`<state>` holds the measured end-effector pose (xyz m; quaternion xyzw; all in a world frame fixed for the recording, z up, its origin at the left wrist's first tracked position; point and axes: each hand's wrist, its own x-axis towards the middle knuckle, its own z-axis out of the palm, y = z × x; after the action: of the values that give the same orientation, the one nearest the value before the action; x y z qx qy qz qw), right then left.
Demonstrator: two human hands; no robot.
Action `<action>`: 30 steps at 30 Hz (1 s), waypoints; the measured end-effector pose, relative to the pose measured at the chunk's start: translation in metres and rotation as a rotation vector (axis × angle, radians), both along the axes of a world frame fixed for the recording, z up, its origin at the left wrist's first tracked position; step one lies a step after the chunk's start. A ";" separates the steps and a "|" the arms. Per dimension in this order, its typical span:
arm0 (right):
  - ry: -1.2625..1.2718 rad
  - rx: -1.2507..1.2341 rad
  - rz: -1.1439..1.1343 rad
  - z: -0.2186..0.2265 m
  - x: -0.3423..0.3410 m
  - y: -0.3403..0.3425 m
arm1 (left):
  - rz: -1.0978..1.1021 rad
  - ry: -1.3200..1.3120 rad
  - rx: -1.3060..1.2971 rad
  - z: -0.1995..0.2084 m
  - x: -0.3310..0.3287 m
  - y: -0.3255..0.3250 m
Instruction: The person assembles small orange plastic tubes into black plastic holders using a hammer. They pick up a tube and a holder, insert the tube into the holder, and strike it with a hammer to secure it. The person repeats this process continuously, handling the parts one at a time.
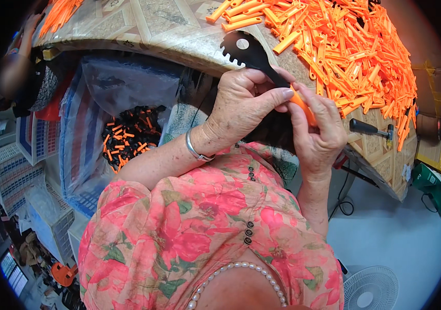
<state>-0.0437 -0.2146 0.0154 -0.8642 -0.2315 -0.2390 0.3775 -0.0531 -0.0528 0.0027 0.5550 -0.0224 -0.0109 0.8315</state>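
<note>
Over the table's near edge, my left hand (238, 103) grips a black pasta server (255, 56) by its neck, the toothed head with a round hole tilted up and left. In my right hand (322, 126), thumb and fingers are closed round an orange plastic handle (303, 107). The handle meets the server's black stem between my two hands; how far the stem goes inside is hidden by my fingers. Just beyond my right hand, a large heap of loose orange handles (344, 62) covers the table's right part.
A black-handled hammer (367, 127) lies at the table's (168, 23) right edge. Left of me, a lined crate (78, 150) holds black-and-orange utensils (132, 135). Another person (16, 72) is at the far left, near orange pieces (60, 18). A fan (370, 289) stands low right.
</note>
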 end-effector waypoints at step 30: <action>0.495 0.073 0.495 0.033 -0.008 -0.038 | -0.471 -0.182 0.183 -0.003 0.004 0.045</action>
<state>-0.0519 -0.2528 0.0488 -0.7995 -0.3267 0.0683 0.4993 -0.0486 -0.0075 0.0000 0.6061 -0.2244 -0.1559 0.7470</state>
